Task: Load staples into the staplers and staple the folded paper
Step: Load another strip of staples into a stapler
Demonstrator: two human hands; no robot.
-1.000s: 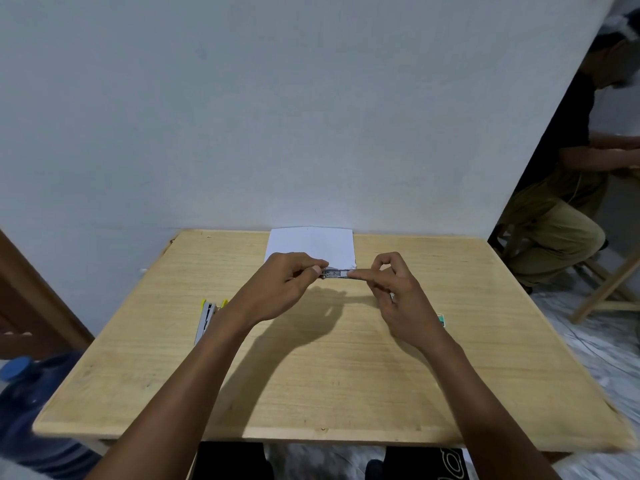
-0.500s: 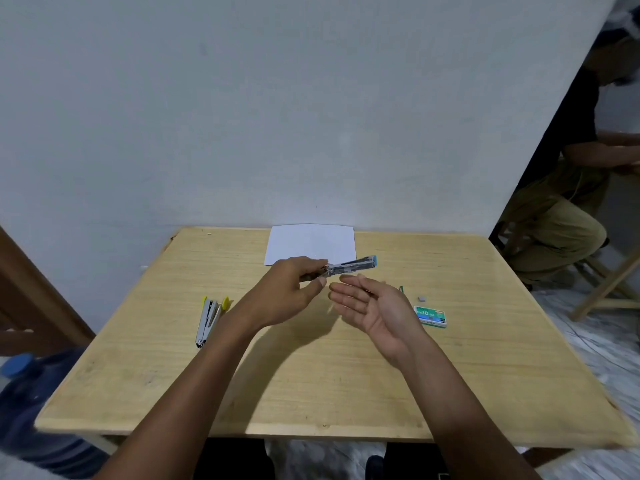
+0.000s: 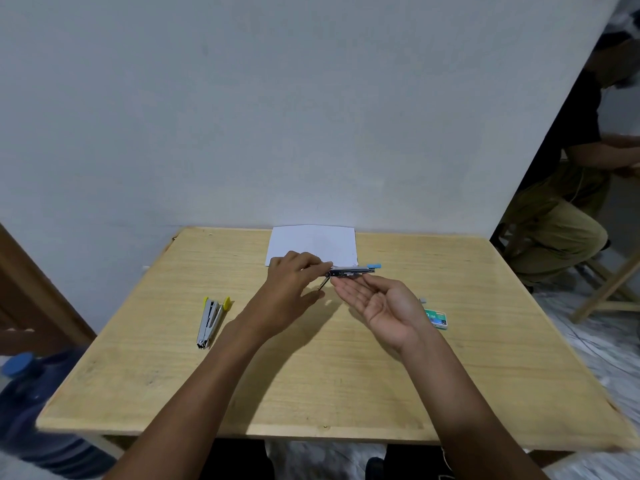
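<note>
Loading: left hand is pinching blue stapler; open-fingered right hand likely needs staple box at three o'clock.

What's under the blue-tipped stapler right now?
Under the blue-tipped stapler lies the right hand, palm up; contact is unclear. The left hand pinches its end. The fingers cover the table beneath.

Our left grip pinches the stapler, knuckles up, fingers curled; our right grip lies just beside it, palm up, fingers loosely straight.
</note>
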